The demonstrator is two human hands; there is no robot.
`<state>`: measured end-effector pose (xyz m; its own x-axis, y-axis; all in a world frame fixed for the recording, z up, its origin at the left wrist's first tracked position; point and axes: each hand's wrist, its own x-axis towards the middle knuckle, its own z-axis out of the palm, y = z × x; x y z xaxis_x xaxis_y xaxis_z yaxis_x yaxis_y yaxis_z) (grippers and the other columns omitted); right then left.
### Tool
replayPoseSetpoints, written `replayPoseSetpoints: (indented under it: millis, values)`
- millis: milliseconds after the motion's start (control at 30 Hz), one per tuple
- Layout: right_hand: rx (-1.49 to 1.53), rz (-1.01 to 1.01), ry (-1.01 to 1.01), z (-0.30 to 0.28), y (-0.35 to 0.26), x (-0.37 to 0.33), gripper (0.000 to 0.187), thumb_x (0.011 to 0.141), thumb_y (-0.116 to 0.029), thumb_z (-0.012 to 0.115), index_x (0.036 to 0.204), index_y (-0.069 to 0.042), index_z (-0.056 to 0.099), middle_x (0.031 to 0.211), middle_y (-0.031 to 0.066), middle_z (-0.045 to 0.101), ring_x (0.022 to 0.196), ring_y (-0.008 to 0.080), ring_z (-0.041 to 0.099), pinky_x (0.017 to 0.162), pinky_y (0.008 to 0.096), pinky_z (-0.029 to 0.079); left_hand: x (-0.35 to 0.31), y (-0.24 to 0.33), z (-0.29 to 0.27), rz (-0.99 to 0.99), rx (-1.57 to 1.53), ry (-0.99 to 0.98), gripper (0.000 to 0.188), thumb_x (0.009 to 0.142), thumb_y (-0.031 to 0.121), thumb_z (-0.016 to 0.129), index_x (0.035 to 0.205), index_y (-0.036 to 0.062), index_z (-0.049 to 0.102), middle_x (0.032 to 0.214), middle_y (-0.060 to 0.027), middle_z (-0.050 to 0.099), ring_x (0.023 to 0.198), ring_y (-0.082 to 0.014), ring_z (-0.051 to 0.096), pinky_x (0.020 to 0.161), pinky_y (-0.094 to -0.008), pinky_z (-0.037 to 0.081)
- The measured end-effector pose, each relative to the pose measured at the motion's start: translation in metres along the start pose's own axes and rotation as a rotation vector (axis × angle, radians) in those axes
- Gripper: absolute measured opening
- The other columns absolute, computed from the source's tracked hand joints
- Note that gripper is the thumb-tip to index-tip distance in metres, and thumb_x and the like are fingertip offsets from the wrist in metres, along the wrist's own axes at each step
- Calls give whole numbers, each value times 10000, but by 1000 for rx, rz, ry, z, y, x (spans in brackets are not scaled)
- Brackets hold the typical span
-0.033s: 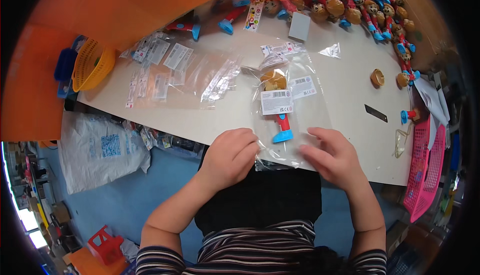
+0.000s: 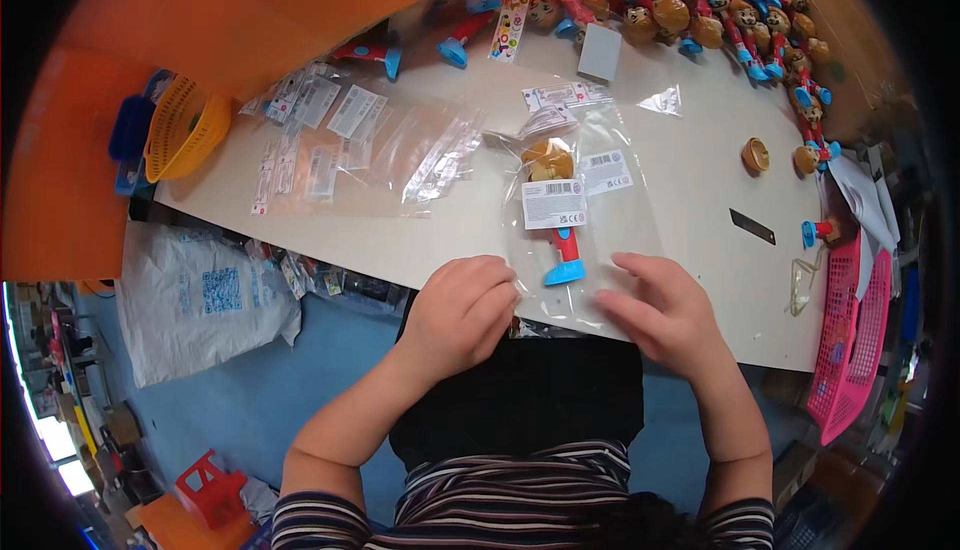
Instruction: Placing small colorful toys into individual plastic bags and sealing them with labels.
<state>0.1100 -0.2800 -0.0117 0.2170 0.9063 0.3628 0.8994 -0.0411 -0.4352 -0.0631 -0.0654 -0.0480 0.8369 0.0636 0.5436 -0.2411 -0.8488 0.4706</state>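
Observation:
In front of me on the table lies a clear plastic bag. Inside it is a toy figure with a brown rounded top, red stem and blue foot. A white printed label covers its middle, and a second label lies to its right. My left hand is closed, its curled fingers at the bag's near left corner; the fingertips are partly hidden. On the bag's near right side, my right hand is open, with fingers apart and tips close to the plastic.
Flat clear bags with labels spread to the left, beside a yellow basket. Many toy figures are heaped at the far right. A brown cup-shaped piece, dark blade and pink basket lie right.
The bag's near edge has shifted slightly between my hands. Both hands stay in nearly the same place.

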Motion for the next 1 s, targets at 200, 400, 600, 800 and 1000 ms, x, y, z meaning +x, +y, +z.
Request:
replayPoseSetpoints:
  millis: [200, 400, 600, 800, 1000]
  values:
    - [-31, -197, 22, 11, 4, 2, 349, 712, -62, 720, 1048, -156, 713, 1230, 112, 613, 931, 294, 642, 799, 396, 533, -1, 10, 1, -168, -123, 70, 217, 737, 5, 726, 922, 42, 620, 955, -108, 671, 934, -314, 658, 819, -397, 511]
    - [56, -170, -103, 5, -8, 3, 333, 726, -87, 739, 1055, -115, 694, 1256, 111, 604, 999, 297, 619, 863, 417, 512, -14, 8, -5, -87, 23, 27, 281, 701, 22, 734, 963, 60, 642, 1037, -125, 658, 976, -332, 648, 869, -420, 513]
    - [-17, -228, -75, 13, -3, -11, 456, 680, -73, 793, 1117, -121, 669, 1266, 129, 594, 1011, 310, 600, 878, 434, 504, -12, 11, -15, 157, 147, -73, 357, 733, 38, 725, 1084, 81, 676, 1158, -111, 658, 1056, -317, 639, 905, -461, 510]
    - [-31, -164, -20, 18, -12, -5, 384, 709, -72, 776, 1079, -97, 677, 1238, 122, 605, 1013, 301, 607, 875, 427, 508, -26, 2, 1, 109, 44, -45, 333, 754, 60, 725, 1081, 64, 664, 1167, -116, 660, 1062, -326, 638, 901, -452, 511]
    - [10, -180, -36, 23, -10, -6, 357, 715, -59, 786, 1053, -83, 674, 1224, 136, 602, 1013, 322, 597, 866, 428, 507, -29, 2, -3, 36, -35, -34, 314, 771, 64, 742, 1074, 55, 659, 1137, -118, 663, 1052, -338, 639, 869, -445, 518]
